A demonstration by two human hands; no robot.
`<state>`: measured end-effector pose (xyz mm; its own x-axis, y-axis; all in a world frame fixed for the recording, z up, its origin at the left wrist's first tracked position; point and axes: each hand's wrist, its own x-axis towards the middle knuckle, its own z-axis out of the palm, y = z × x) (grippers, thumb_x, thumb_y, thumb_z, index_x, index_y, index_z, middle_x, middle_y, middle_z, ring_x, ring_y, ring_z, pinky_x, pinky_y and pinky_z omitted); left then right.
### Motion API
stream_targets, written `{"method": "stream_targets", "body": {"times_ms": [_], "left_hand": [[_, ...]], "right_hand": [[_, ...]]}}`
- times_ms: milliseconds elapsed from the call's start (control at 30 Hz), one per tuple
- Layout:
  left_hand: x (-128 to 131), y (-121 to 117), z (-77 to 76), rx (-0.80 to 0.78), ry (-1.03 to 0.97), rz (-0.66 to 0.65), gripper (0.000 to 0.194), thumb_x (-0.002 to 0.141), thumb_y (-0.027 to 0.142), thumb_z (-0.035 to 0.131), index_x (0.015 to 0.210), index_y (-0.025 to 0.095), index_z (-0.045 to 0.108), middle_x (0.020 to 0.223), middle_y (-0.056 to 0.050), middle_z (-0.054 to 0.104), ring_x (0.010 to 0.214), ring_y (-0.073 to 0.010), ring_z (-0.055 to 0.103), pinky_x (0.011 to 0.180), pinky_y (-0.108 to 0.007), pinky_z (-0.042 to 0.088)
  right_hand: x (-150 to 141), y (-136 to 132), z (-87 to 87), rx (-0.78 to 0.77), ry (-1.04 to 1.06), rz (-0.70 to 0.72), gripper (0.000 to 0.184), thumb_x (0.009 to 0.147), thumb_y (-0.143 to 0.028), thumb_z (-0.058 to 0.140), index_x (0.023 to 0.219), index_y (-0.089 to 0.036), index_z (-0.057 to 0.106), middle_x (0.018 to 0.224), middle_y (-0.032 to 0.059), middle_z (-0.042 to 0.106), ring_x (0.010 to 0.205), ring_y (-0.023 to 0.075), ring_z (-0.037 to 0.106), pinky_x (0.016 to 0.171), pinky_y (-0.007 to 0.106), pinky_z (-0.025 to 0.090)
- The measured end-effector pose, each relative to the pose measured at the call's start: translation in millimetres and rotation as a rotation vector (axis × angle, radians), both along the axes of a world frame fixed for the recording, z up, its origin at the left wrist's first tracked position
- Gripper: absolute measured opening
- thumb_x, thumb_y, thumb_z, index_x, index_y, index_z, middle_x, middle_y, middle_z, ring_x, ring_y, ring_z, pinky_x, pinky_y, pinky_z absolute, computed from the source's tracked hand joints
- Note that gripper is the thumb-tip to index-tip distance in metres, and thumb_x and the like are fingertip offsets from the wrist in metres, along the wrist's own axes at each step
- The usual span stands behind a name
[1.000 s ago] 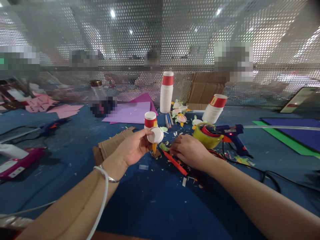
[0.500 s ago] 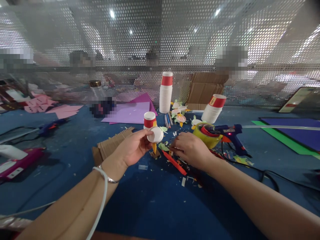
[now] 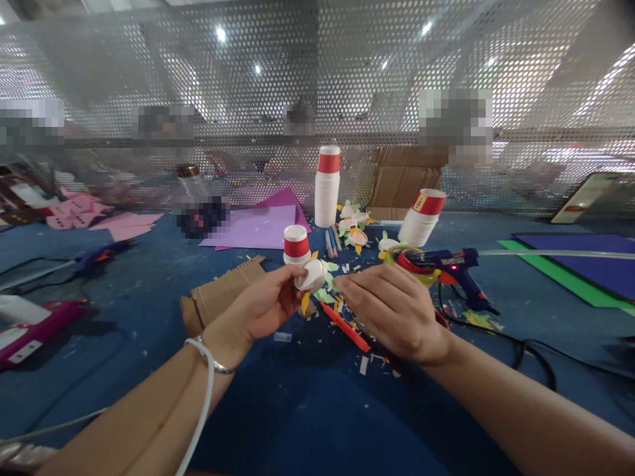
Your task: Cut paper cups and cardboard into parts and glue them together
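My left hand (image 3: 272,297) pinches a small white paper-cup craft piece (image 3: 311,274) by its edge. The piece is round and tilted, with orange paper tabs and pale green paper at its side. Just right of it is my right hand (image 3: 391,311), its fingers bent and pressed together. Whatever the fingertips hold, if anything, is hidden. Behind the craft piece stands a red-and-white paper cup (image 3: 296,244), upside down. A red-orange pen-like tool (image 3: 346,327) lies below the hands among paper scraps.
A blue glue gun (image 3: 461,271) rests on a yellow tape roll (image 3: 429,276) at right, its cord trailing. Cup stacks (image 3: 326,198) stand behind, near finished craft pieces (image 3: 354,221) and markers (image 3: 333,243). Cardboard (image 3: 225,291) and purple paper (image 3: 253,228) lie left.
My right hand has lifted off the scraps, its fingertips now beside the craft piece. The craft piece has tilted in my left hand and dropped slightly.
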<state>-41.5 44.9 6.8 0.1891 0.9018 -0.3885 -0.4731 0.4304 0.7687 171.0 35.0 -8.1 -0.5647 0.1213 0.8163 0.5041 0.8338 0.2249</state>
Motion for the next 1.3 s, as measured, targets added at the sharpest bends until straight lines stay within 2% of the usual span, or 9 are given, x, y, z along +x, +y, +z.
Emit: {"method": "stream_targets", "body": {"times_ms": [133,267,433,833,1067,1300], "left_hand": [[0.9,-0.9,-1.5,-0.012,-0.022,-0.019,0.005,0.079,0.011,0.066,0.079,0.009,0.070,0.061,0.000,0.064,0.048,-0.0063,0.050,0.051,-0.019,0.044],[0.8,-0.8,-3.2,-0.022,-0.029,-0.031,0.006,0.080,0.012,0.067,0.085,0.009,0.070,0.061,-0.001,0.065,0.047,-0.0059,0.050,0.049,-0.017,0.045],[0.6,-1.2,-3.4,-0.008,-0.040,-0.039,0.015,0.079,0.010,0.070,0.093,0.008,0.069,0.063,0.000,0.065,0.047,-0.0052,0.051,0.049,-0.015,0.047],[0.5,-0.7,-2.9,-0.040,-0.022,-0.026,0.017,0.081,0.009,0.069,0.097,0.006,0.070,0.067,-0.002,0.068,0.044,-0.0032,0.051,0.046,-0.012,0.047],[2.0,-0.9,-0.4,-0.066,-0.024,-0.017,0.007,0.085,0.006,0.064,0.090,0.006,0.069,0.066,-0.003,0.069,0.042,-0.0030,0.053,0.044,-0.010,0.047],[4.0,-2.0,4.1,-0.086,-0.011,0.002,0.014,0.089,0.005,0.057,0.095,0.004,0.070,0.065,-0.003,0.069,0.041,-0.0036,0.054,0.042,-0.009,0.047]], "right_hand": [[-1.1,-2.3,3.5,0.052,-0.061,-0.052,0.019,0.090,-0.010,0.061,0.108,-0.009,0.068,0.091,0.0094,0.077,0.079,0.0205,0.066,0.065,0.036,0.051],[-3.5,-4.9,9.1,0.134,-0.123,-0.084,0.018,0.093,-0.009,0.056,0.103,-0.008,0.070,0.090,0.0085,0.077,0.075,0.0185,0.064,0.062,0.034,0.047],[-4.0,-3.3,8.4,0.161,-0.136,-0.098,0.018,0.094,-0.009,0.055,0.100,-0.007,0.072,0.090,0.0087,0.077,0.074,0.0178,0.063,0.062,0.033,0.046],[-1.4,-4.4,5.1,0.176,-0.130,-0.110,0.019,0.092,-0.011,0.061,0.108,-0.009,0.071,0.099,0.0081,0.078,0.078,0.0189,0.066,0.067,0.034,0.049],[-1.5,-3.5,3.8,0.212,-0.123,-0.090,0.016,0.090,-0.010,0.063,0.104,-0.010,0.073,0.100,0.0084,0.079,0.081,0.0184,0.067,0.068,0.033,0.051],[-1.1,-3.7,3.9,0.212,-0.120,-0.094,0.018,0.090,-0.011,0.064,0.106,-0.008,0.072,0.104,0.0092,0.078,0.083,0.0182,0.067,0.069,0.033,0.051]]}}
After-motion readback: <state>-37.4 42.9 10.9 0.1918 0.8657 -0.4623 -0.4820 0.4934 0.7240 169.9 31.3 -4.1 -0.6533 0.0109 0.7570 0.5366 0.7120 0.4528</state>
